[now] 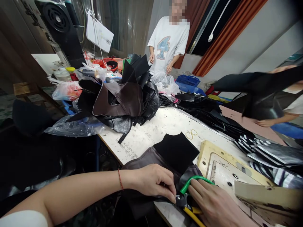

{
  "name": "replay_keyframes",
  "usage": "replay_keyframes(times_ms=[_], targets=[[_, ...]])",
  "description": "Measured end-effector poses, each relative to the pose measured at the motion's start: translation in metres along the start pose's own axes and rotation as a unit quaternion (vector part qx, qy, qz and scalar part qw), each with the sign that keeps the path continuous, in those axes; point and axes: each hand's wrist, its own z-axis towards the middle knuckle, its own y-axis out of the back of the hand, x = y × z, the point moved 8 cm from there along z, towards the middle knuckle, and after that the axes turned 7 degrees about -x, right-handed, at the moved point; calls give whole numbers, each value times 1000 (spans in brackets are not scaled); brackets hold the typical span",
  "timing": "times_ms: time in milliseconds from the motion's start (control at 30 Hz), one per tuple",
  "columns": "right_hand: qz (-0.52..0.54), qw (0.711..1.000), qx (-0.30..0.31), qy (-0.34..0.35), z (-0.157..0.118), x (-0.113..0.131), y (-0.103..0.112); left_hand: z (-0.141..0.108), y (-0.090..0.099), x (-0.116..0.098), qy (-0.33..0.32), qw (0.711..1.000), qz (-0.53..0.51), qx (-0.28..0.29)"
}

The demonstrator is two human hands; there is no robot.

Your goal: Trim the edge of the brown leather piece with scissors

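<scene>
One dark leather-like piece (142, 159) lies at the lower centre of the frame, spilling over the left edge of the pale surface (151, 132). Over it, the left hand (155, 181) has its fingers pinched narrow; the right hand (210, 198) curls its fingers around a green-handled tool (187, 186), perhaps snips, largely hidden. A cream machine plate (219, 153) crowds the right. Above, open room holds a yellow loop (191, 134), reaching a dark pile (125, 101) left of upper centre.

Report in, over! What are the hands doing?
Left hand beside green-handled tool; right hand holding it. Dark material under left hand. Cream machine bed close by, over.
</scene>
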Motion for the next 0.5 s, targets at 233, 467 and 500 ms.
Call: replay_keyframes(times_ms=[233, 467, 500], targets=[[-5, 999, 46, 5, -5, 2, -17, 0, 3, 0, 11, 1000, -26, -9], [5, 998, 60, 9, 4, 6, -22, 1, 8, 3, 21, 997, -55, -40], [8, 998, 58, 9, 6, 7, -22, 1, 9, 4, 27, 997, -59, -44]])
